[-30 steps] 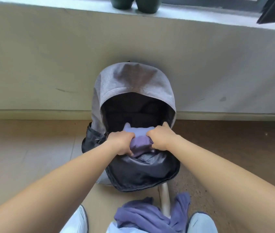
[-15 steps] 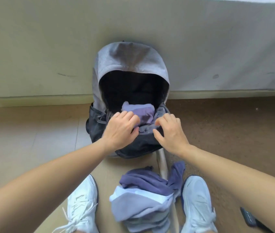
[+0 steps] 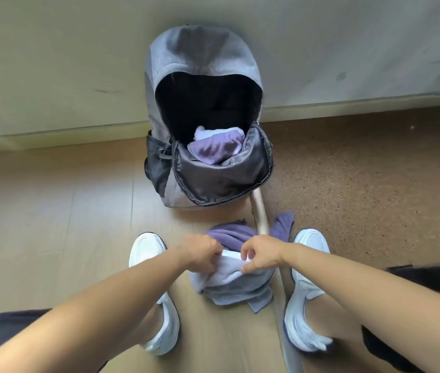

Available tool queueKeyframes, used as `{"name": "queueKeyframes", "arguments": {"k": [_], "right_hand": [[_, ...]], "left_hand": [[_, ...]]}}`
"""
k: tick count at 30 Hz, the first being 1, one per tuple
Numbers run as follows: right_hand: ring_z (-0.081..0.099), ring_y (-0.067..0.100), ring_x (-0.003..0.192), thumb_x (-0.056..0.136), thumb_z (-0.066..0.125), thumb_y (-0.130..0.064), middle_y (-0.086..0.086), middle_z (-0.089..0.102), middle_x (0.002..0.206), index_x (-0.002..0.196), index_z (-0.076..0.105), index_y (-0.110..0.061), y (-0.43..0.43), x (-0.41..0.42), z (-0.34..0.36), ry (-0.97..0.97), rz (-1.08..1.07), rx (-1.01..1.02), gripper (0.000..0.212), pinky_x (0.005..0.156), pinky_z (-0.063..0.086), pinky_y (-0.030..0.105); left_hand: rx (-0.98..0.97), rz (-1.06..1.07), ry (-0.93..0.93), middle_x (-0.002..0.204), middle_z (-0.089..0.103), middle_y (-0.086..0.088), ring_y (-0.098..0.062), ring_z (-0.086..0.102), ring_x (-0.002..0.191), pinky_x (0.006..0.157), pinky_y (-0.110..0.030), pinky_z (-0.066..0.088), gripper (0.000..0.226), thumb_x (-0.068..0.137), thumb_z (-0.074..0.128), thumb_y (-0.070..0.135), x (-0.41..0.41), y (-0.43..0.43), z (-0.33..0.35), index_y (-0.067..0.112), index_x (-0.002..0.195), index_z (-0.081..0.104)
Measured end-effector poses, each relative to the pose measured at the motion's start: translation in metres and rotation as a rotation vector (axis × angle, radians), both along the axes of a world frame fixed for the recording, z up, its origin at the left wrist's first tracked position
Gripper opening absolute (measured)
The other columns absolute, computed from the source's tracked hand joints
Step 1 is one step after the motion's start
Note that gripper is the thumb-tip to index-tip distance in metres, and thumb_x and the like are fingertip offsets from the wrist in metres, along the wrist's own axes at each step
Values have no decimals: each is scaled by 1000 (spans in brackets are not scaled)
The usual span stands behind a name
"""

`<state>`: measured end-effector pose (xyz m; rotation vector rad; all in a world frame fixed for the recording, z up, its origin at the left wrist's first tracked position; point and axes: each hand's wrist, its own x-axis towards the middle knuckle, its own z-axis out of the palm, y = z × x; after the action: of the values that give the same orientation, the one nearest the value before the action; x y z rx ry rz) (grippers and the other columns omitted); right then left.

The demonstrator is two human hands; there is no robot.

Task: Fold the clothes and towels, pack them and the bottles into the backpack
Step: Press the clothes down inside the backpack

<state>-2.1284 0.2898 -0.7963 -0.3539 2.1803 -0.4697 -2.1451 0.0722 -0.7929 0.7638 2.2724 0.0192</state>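
Wood floor (image 3: 65, 211): grey backpack (image 3: 202, 47) open, purple towel (image 3: 213, 149) inside; left hand (image 3: 200, 254), right hand (image 3: 262, 255), fingers curled, pinching pale cloth (image 3: 227, 277).

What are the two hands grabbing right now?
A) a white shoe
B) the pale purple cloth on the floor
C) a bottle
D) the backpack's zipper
B: the left hand and right hand both pinch the pale purple cloth lying between the white shoes, away from the backpack.

Home room: laminate floor (image 3: 38, 238), skirting board (image 3: 52, 137)
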Motion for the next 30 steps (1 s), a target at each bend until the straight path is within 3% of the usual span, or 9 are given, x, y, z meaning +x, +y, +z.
{"name": "queueKeyframes", "arguments": {"k": [5,9,13,18,21,23,25,27,30], "right_hand": [[55,23,82,75,80,-44,1,59,87,88,58,-19,-13,6,-4,-85,99,15,36,72,45,37],[66,22,93,79,79,-38,2,71,97,99,72,-15,-5,-13,27,-195,-23,-50,31,81,52,34],[65,14,99,86,73,-33,-4,73,103,102,75,-21,10,-37,69,-286,-238,-196,20,97,51,37],[70,11,94,98,65,-31,-4,76,102,102,71,-23,19,-47,118,-309,-317,-274,10,86,55,27],[72,11,94,97,66,-36,-7,78,99,102,74,-23,22,-50,147,-254,-334,-314,16,84,56,27],[72,16,104,95,69,-39,1,77,111,113,75,-18,25,-51,159,-228,-348,-339,27,94,57,33],[71,16,100,90,73,-42,2,77,109,108,76,-18,28,-51,167,-189,-352,-340,30,93,55,34],[66,13,94,86,75,-46,-4,74,99,97,74,-21,30,-50,170,-84,-287,-281,27,86,51,31],[63,10,98,84,76,-41,-9,69,102,109,72,-26,28,-43,169,2,-197,-188,30,90,50,30]], "left_hand": [[174,204,-203,81,53,5,-21,48,83,63,-32,34,19,89,67,25,-13,0,11,24,79,51],[359,357,-353,80,56,6,-12,50,76,62,-25,40,13,92,70,23,-29,-2,32,20,84,59],[498,464,-307,72,58,12,-3,51,68,66,-23,42,21,97,67,25,-44,-2,55,24,76,64],[627,557,-341,79,59,-2,-14,53,78,78,-31,44,28,96,70,30,-51,0,86,5,86,70],[753,629,-458,87,58,-8,-18,55,85,84,-34,46,35,91,68,42,-49,3,111,6,89,66],[729,604,-479,83,58,-1,-11,54,78,74,-25,44,44,89,68,56,-45,5,128,11,87,66],[629,512,-417,74,52,5,-8,45,69,63,-24,33,45,84,74,60,-41,8,144,16,79,65],[549,442,-401,72,59,8,-7,51,69,67,-25,37,35,82,83,48,-40,11,154,15,80,73],[555,436,-416,78,71,11,-2,60,74,74,-19,43,17,90,78,33,-37,17,171,16,92,79]]}}
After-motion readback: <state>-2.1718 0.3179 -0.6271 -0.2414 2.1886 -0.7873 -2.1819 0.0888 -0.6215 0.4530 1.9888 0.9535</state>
